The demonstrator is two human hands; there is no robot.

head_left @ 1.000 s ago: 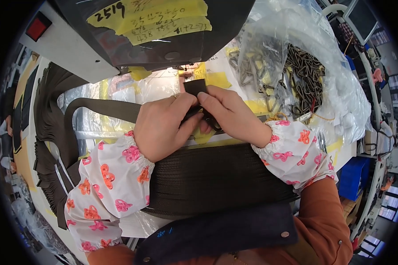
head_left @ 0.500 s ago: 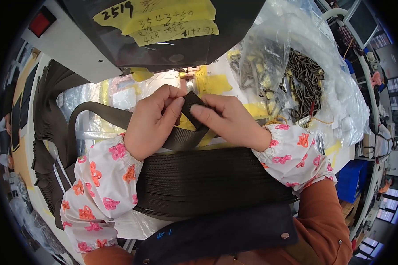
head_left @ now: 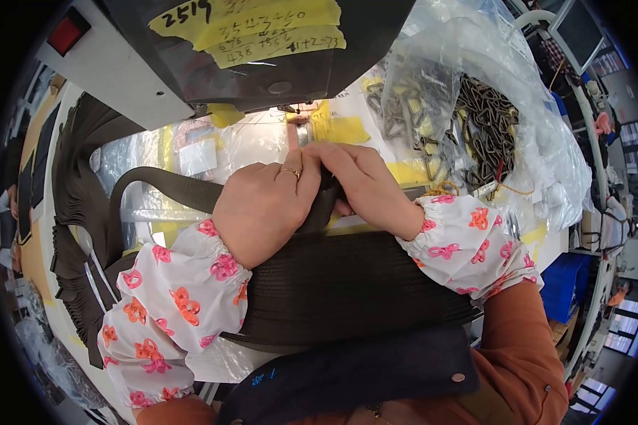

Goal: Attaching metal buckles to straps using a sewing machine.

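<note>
Pinching the strap (head_left: 174, 187) between my left hand (head_left: 264, 207) and right hand (head_left: 366, 185), just beyond the dark stack (head_left: 354, 283), I risk a twist or slip if its slack at left drags.

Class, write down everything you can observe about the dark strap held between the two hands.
The strap is a flat, dark olive-brown band that looks like woven webbing. At the left it arches over in a smooth loop beside a stack of similar webbing, then runs right, behind the left hand. Both that hand and the right hand grip it; a dark, bent portion shows between them. Fingers hide its end.
</note>
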